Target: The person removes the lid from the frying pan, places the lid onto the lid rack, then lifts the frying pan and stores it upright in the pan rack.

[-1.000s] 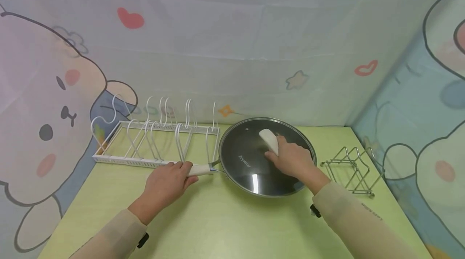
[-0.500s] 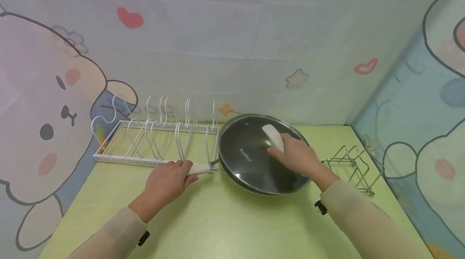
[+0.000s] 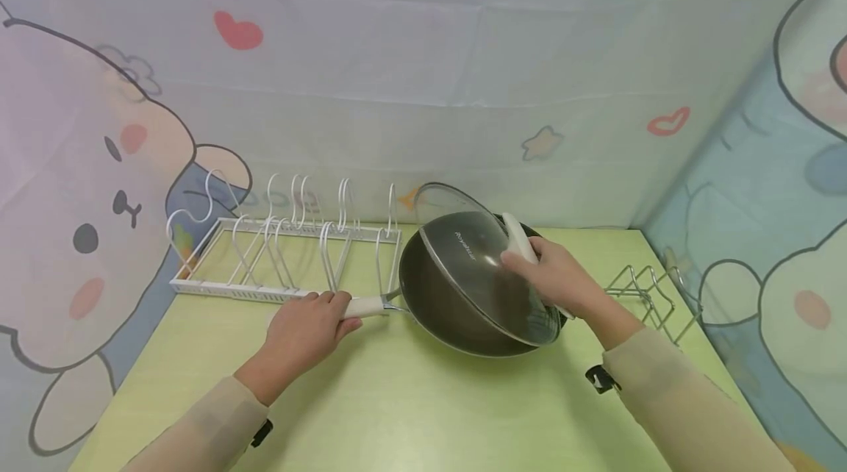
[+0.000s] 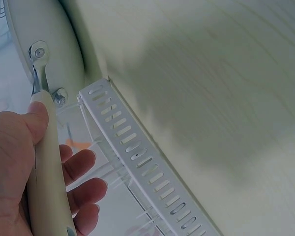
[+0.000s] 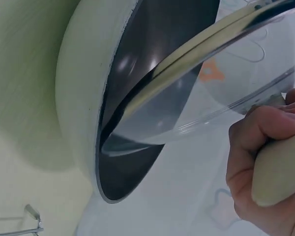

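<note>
A wok (image 3: pixel 430 295) with a dark inside and pale outer wall stands on the table, right of the white rack. My left hand (image 3: pixel 307 332) grips its cream handle (image 4: pixel 50 167), thumb along the top and fingers curled underneath. My right hand (image 3: pixel 556 273) holds the cream handle (image 3: pixel 519 238) of a clear glass lid (image 3: pixel 473 259). Tilted steeply, the lid has its left side raised above the wok, while its lower right edge overlaps the wok's right rim. In the right wrist view the lid's metal-banded edge (image 5: pixel 187 61) slants across the wok's opening (image 5: pixel 132 172).
A white rack (image 3: pixel 265 295) with several upright wire dividers stands at the left, its slotted rail (image 4: pixel 137 152) close beside the wok handle. A small silver wire rack (image 3: pixel 651 295) stands at the right. A printed cloth (image 3: pixel 463 90) hangs behind the green table (image 3: pixel 397 413).
The lid has gone from lying flat on the wok to steeply tilted, its left side up, exposing the wok's inside. My right hand has moved slightly right; my left stays on the wok handle.
</note>
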### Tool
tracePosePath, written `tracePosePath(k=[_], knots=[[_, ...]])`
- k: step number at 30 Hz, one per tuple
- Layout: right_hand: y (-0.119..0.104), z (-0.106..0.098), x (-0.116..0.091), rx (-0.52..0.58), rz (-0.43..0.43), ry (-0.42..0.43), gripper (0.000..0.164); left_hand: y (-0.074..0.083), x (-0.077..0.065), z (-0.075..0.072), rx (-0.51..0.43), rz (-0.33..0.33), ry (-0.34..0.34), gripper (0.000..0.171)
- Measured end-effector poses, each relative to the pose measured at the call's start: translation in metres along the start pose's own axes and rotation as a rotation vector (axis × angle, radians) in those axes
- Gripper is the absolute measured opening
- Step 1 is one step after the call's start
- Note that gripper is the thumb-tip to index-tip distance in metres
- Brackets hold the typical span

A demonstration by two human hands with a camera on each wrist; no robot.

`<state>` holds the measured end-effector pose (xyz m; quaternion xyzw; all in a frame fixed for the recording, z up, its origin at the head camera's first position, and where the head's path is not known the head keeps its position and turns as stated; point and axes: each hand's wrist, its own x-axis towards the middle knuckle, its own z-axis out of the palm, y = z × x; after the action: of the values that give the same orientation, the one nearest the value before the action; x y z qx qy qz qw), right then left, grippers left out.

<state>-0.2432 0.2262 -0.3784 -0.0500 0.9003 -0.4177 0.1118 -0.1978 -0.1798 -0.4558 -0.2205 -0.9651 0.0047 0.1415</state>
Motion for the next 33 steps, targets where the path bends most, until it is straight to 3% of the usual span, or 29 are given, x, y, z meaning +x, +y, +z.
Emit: tracePosePath(k=[14, 26, 33], knots=[[0.005, -0.002, -0.002, 0.486, 0.077, -0.142, 0.050, -0.001, 0.000, 0.000, 0.009, -0.006, -0.009, 0.037], [0.014, 0.002, -0.003, 0.757, 0.110, -0.192, 0.037, -0.001, 0.001, 0.000, 0.012, 0.002, -0.009, 0.038], [0.017, 0.003, -0.005, 0.821, 0.113, -0.218, 0.032, -0.002, 0.001, -0.001, 0.010, 0.004, -0.006, 0.037]])
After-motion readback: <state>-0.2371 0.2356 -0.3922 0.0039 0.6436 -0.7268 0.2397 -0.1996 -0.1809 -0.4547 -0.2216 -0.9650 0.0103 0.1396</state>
